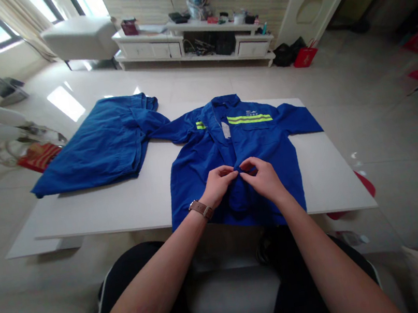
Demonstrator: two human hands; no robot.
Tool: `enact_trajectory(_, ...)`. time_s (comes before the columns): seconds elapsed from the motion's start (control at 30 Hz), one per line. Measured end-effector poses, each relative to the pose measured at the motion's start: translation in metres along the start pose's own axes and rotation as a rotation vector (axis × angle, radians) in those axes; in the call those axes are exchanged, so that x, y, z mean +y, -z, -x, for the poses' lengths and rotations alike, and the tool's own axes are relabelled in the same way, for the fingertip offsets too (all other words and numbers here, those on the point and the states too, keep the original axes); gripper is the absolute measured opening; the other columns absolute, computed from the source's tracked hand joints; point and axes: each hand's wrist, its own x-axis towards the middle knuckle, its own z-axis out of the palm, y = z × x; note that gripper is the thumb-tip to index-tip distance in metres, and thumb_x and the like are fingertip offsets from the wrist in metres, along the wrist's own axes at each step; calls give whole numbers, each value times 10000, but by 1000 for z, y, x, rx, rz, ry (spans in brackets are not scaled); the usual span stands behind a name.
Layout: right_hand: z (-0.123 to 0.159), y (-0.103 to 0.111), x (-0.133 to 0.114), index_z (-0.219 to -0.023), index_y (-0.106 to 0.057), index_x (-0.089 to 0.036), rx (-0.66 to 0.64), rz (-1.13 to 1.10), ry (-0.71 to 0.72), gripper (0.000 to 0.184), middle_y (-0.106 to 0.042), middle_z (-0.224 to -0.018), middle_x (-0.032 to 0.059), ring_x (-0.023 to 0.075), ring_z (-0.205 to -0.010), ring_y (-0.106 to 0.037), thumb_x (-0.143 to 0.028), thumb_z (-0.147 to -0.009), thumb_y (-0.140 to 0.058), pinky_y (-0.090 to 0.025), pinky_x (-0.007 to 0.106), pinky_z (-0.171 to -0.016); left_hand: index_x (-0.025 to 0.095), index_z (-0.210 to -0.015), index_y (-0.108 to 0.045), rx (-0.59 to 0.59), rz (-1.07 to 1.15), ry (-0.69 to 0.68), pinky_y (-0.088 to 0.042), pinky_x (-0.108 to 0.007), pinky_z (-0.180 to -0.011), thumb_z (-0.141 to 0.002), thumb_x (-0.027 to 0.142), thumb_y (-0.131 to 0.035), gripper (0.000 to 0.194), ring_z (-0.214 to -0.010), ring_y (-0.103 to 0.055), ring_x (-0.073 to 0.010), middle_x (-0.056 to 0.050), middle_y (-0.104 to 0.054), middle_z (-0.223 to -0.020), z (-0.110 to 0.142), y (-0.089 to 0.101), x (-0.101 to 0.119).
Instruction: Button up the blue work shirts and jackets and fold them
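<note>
A blue work shirt [262, 143] with yellow-green reflective stripes lies face up on the white table [121, 201], collar away from me. My left hand [217, 182], with a brown watch strap at the wrist, pinches the shirt's front edge near the middle. My right hand [261, 176] pinches the facing edge right beside it; the fingertips of both hands almost meet. What lies between the fingers is too small to make out beyond the cloth.
A second blue garment [97, 142] lies spread over the table's left part, one end hanging off the edge. A white TV cabinet [192, 44] with clutter stands at the far wall. A red bag [304, 56] sits on the floor beside it.
</note>
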Motion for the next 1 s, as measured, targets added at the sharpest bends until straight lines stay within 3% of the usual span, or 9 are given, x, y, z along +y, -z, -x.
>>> enact_trajectory(0.27,0,0,0,-820,-703,-178,-19,113,-8,33,-690,-813,25,162,-760,-633,-159,-800,-685,-471,283,-732,144,-828,-713,41,6,-61,-378,-232,-624,-598,205,-841,270,-630,-527,-91,5,-643,-690,1,0,1)
enact_trajectory(0.47,2,0,-3,-810,-686,-178,-25,173,65,70,-668,-820,19,150,-757,-611,-114,-811,-657,-449,272,-722,141,-824,-684,31,114,21,-268,-212,-528,-621,320,-881,335,-542,-441,-59,25,-587,-635,1,-1,2)
enact_trajectory(0.6,4,-2,-4,-768,-667,-183,-49,229,126,124,-640,-802,18,146,-745,-585,-76,-805,-615,-425,267,-704,143,-814,-641,48,190,88,-200,-205,-486,-620,217,-866,306,-486,-384,-42,48,-532,-579,0,-2,-1)
enact_trajectory(1.0,4,-5,-2,-884,-677,-197,-3,195,85,68,-671,-875,28,169,-819,-627,-163,-838,-639,-470,285,-750,162,-806,-557,67,357,149,-392,-166,-555,-696,73,-793,275,-566,-551,-69,10,-615,-644,-1,-3,3)
